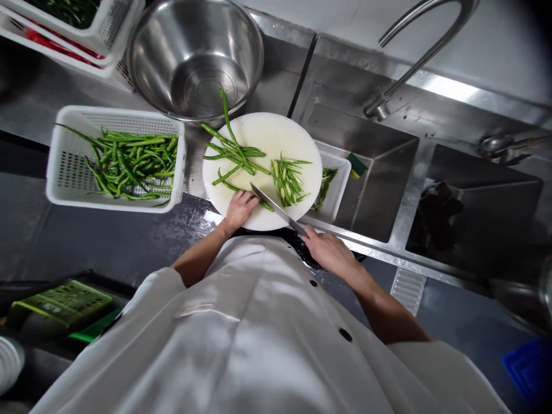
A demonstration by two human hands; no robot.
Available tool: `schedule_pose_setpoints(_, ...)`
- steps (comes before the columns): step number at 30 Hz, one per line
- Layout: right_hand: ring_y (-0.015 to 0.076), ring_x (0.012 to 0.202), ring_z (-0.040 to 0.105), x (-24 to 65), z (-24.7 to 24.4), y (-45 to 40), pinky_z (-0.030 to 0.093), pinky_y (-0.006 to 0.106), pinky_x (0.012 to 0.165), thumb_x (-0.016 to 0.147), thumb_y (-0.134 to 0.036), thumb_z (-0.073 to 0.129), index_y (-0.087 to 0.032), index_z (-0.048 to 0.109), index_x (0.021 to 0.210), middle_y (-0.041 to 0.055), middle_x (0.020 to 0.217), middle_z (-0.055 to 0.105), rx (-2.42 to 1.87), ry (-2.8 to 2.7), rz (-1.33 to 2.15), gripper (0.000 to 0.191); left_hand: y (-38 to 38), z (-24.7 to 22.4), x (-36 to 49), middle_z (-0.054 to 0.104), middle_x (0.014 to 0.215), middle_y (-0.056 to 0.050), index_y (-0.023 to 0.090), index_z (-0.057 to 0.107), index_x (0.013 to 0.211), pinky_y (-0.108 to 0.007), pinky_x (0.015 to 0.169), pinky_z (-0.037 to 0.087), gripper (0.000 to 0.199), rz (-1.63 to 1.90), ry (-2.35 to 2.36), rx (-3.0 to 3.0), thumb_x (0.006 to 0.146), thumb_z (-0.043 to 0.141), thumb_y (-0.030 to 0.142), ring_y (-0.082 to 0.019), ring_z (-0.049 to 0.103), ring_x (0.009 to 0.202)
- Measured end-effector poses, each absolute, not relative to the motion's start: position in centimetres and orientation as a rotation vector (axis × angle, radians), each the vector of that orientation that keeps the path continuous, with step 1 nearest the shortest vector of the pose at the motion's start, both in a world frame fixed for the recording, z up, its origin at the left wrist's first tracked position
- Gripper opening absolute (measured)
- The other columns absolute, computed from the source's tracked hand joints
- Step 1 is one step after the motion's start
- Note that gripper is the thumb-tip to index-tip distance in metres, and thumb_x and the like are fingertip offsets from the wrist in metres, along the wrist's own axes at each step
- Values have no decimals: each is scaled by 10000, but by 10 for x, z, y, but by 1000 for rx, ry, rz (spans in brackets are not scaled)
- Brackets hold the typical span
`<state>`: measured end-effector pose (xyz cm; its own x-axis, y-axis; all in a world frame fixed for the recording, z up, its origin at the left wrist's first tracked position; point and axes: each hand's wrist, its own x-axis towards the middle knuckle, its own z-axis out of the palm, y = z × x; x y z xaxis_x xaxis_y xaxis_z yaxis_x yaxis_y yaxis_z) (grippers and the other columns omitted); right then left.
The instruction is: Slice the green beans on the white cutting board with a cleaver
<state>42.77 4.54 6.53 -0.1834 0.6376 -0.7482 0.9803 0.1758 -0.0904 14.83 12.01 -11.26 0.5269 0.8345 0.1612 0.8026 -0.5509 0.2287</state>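
My left hand is closed at the near left of the round white cutting board, its fingers pressing a green bean against the board. My right hand grips a kitchen knife by its handle, which my fingers hide. The blade points up and left across the board, its edge close to my left fingertips. Several whole green beans lie loosely at the upper left of the board. To the right of the blade is a pile of slanted cut bean pieces.
A white perforated basket of whole beans stands left of the board. Behind is a large steel bowl. A white basket holding cut pieces sits partly under the board in the sink, near a sponge. A faucet arches above.
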Motion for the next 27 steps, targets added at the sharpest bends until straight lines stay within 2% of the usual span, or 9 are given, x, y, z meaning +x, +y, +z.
schedule_pose_setpoints(6,308,1015,751,423,63,54,423,326,742,1159,-335,319,-162,489,1408,150,1095,782,1482,1955,-807,348,120,-113,147,726,1151,-114,223,738,1147,-438,921,502,326,407,1426,2548,1052,431,163,-266,588,1007)
schedule_pose_setpoints(11,312,983,745,426,61,61,427,329,756,1156,-376,328,-165,489,1403,156,1060,775,1463,2010,-818,363,119,-116,148,723,1088,-120,195,735,1129,-430,934,520,322,437,1455,2538,1036,434,132,-267,598,1018)
schedule_pose_setpoints(14,307,1023,737,414,48,67,428,325,773,1155,-352,323,-155,503,1389,168,1104,771,1494,2031,-868,354,119,-118,147,718,1089,-118,187,731,1117,-412,933,526,319,477,1425,2571,1044,424,139,-257,598,999)
schedule_pose_setpoints(17,312,1041,732,400,29,75,433,328,786,1156,-368,311,-145,465,1454,175,1115,767,1553,2038,-872,403,123,-116,134,706,1065,-111,192,730,1088,-399,908,527,319,482,1393,2579,1064,413,173,-249,594,966)
schedule_pose_setpoints(20,310,1040,728,408,22,77,438,329,795,1154,-400,316,-174,492,1447,159,1127,766,1574,2041,-904,410,130,-112,115,681,1110,-139,183,734,1099,-432,922,513,282,527,1603,2499,1056,457,208,-274,588,1019)
schedule_pose_setpoints(23,303,1028,727,432,32,68,438,326,792,1154,-405,316,-201,549,1377,136,1108,770,1619,1997,-887,382,133,-110,110,665,1134,-153,183,747,1106,-462,971,500,285,521,1685,2432,1044,470,210,-302,574,1088)
schedule_pose_setpoints(27,314,984,738,452,60,48,433,332,760,1152,-401,319,-189,524,1409,142,1048,774,1633,1886,-764,391,128,-109,135,693,1141,-125,236,762,1117,-456,967,501,313,444,1502,2483,1044,459,212,-293,585,1096)
